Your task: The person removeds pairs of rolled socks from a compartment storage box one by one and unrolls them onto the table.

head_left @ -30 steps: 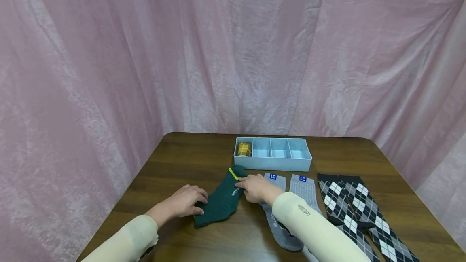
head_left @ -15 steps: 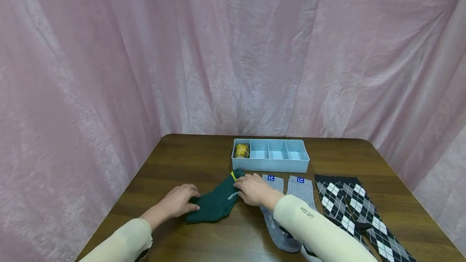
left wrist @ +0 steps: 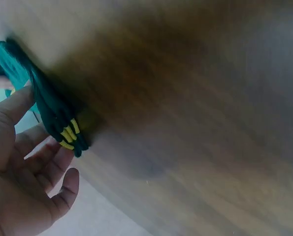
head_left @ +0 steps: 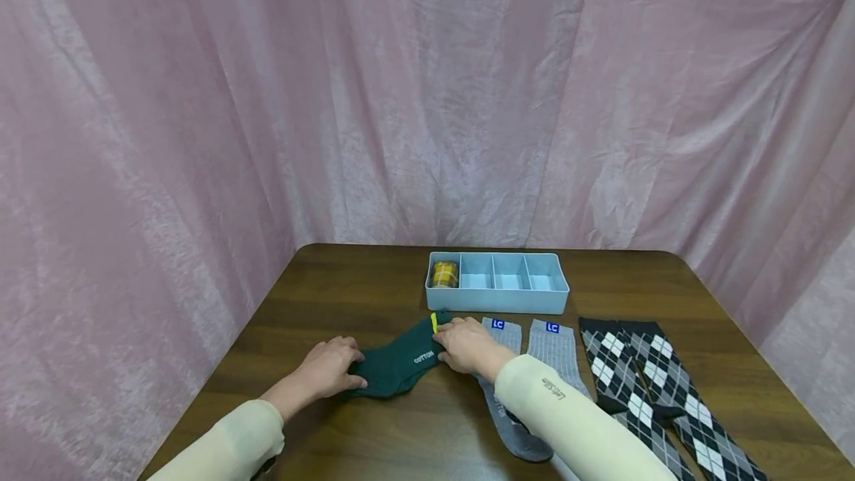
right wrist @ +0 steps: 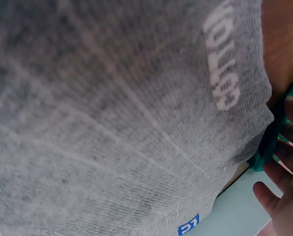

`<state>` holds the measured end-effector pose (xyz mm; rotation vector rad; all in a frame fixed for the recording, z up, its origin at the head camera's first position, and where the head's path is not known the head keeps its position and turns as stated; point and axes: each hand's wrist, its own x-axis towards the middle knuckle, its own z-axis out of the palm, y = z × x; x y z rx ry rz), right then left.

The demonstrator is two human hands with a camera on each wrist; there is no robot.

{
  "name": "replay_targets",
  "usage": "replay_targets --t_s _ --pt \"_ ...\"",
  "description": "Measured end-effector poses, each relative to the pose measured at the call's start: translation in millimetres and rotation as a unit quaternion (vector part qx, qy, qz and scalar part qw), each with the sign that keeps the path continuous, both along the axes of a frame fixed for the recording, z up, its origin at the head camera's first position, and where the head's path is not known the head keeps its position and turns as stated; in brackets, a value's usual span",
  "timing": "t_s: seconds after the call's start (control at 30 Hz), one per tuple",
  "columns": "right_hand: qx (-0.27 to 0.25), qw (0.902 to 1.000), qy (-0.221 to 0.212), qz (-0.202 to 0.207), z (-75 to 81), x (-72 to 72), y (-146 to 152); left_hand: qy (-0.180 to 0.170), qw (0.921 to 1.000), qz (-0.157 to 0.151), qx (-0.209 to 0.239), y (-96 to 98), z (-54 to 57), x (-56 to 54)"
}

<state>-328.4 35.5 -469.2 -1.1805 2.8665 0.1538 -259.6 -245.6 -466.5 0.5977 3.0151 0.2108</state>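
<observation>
One view, left wrist, shows striped green socks point(left wrist: 48, 104).

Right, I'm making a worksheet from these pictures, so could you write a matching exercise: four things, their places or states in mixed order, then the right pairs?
Things
1. Green socks
2. Yellow checked roll
3. Argyle socks
4. Light-blue box

Places or states, as the head view shows them
A. Farthest right on the table
B. Divided into four compartments
C. Touched by the left hand and right hand
D. In the leftmost compartment

Pairs: 1-C, 2-D, 3-A, 4-B
</observation>
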Motion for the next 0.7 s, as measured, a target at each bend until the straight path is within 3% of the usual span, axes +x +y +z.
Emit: replay_targets --t_s 0.2,0.37,0.5,0.7 --pt "0.006 0.9999 -0.002 0.008 5.4 8.2 0.3 -0.019 0.9997 -0.004 -0.014 -7.7 5.9 -11.0" --pt "-0.002 0.9997 -0.008 0.021 9.8 14.8 4.3 -0.017 0.9992 -0.035 -0.012 -20.1 5.7 -22.1" --pt "-0.030 0.9987 -0.005 0.041 9.9 19.4 10.3 -0.008 0.9981 -0.060 -0.012 -31.9 2.4 -30.8" --pt "-0.056 0.9960 -0.007 0.069 9.0 31.0 13.6 0.015 0.9975 -0.067 -0.016 -36.2 -1.4 -41.1"
